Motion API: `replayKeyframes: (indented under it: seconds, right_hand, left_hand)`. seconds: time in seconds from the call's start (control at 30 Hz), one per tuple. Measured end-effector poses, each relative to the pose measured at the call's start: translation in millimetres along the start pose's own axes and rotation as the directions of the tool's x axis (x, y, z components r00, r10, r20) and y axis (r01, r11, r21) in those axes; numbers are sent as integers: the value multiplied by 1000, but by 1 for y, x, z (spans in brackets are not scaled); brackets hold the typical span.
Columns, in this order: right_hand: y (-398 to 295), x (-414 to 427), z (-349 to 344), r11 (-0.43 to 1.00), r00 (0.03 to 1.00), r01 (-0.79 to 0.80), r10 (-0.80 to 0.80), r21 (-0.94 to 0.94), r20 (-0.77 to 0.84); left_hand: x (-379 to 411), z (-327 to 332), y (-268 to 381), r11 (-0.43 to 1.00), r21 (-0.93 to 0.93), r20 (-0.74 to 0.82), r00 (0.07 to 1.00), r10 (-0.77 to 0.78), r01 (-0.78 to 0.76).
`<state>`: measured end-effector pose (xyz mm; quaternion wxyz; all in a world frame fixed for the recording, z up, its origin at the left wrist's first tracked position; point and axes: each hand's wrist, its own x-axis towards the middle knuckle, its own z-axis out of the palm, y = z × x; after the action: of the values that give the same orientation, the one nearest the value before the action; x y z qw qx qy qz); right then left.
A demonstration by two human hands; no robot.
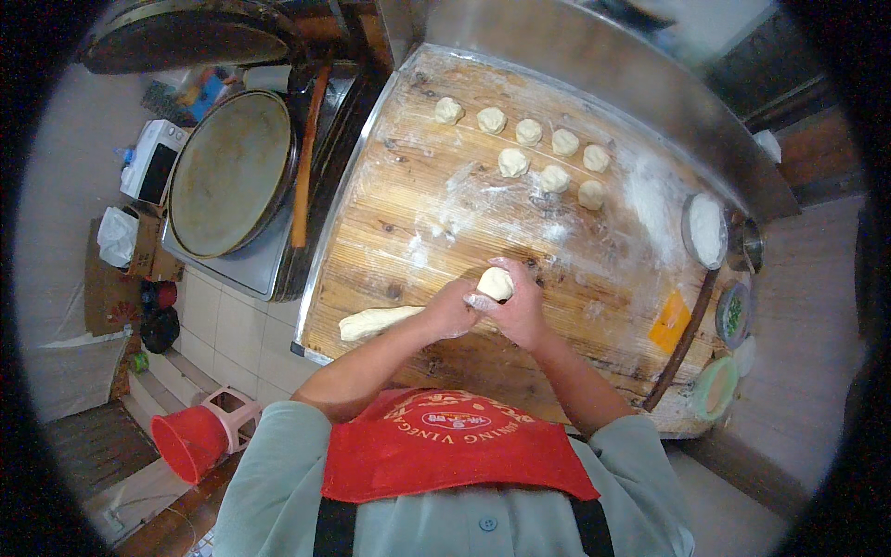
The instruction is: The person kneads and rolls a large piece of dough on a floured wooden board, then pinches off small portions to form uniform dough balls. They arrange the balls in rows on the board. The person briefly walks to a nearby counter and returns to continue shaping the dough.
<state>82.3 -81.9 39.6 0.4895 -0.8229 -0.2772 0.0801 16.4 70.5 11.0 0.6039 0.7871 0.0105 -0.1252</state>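
Above the near part of the floured wooden board (390, 264), a round dough ball (495, 283) sits between my two hands. My right hand (521, 306) cups it from the right, with fingers curled over its far side and the thumb across the near side. From the left, my left hand (454, 308) presses in against the ball; its fingertips are partly hidden. A long strip of dough (376, 322) lies left of my hands, its right end hidden by my left forearm. Farther back, several dough balls (514, 162) rest in two uneven rows.
At the right are an orange scraper (669, 322), a dark rolling pin (682, 341), a bowl of flour (706, 230), a bowl of chopped greens (733, 315) and a green-rimmed bowl (715, 390). A round griddle (231, 174) and a long wooden stick (306, 167) stand left. A metal panel (557, 63) borders the back.
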Motion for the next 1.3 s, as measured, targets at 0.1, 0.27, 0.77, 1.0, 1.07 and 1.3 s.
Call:
replayKeyframes:
  seconds: [0.1,0.27,0.77,1.0,1.07,1.3]
  right_hand:
    - [11,-3,8,990,994,-109,109,85,4]
    - [16,2,10,954,979,-201,204,224,12]
    - [15,16,38,953,986,-128,151,274,-64]
    - [54,14,67,928,932,-266,316,262,-175]
    - [110,0,66,935,866,-355,340,29,-366]
    - [44,46,-17,659,811,-445,584,606,-39]
  left_hand:
    - [0,-6,10,996,-2,25,996,-88,88]
    - [2,-7,4,998,-40,-26,999,-40,39]
    - [-2,-27,22,992,-117,-16,999,-43,41]
    - [-24,-22,0,998,50,-149,988,33,-26]
    - [-24,-24,12,972,190,-163,971,172,-141]
    - [8,1,5,904,405,-169,961,219,-135]
